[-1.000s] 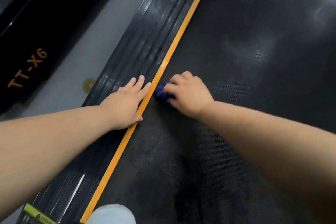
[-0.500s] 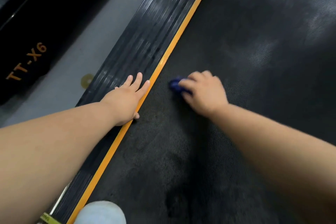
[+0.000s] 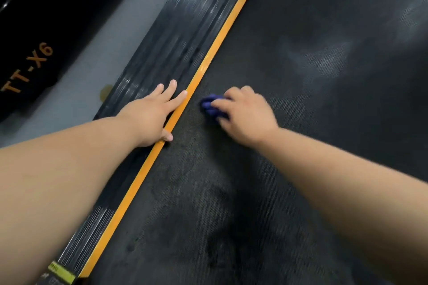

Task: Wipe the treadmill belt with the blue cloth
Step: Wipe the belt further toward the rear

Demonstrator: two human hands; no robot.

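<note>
Blue cloth (image 3: 211,106) on black belt (image 3: 301,180), gripped by right hand (image 3: 246,115); left hand (image 3: 151,117) flat, uncurled, on side rail (image 3: 185,21)

Belt (image 3: 301,169): flat open surface across centre + right of frame; widest run upper right, another lower centre btwn the two forearms. Obstacle on it: right hand (image 3: 245,115) w/ blue cloth (image 3: 209,106) bunched under its fingers, mid-frame. Narrow gap of bare belt btwn cloth and orange strip (image 3: 222,37). Left hand (image 3: 152,113) lies flat on ribbed side rail (image 3: 185,25), thumb across the strip; blocks rail mid-frame. Rail open above it toward top centre. Left forearm crosses rail at lower left. Grey floor (image 3: 92,53) lane left of rail, bounded upper left by black machine body (image 3: 27,67) marked TT-X6.
</note>
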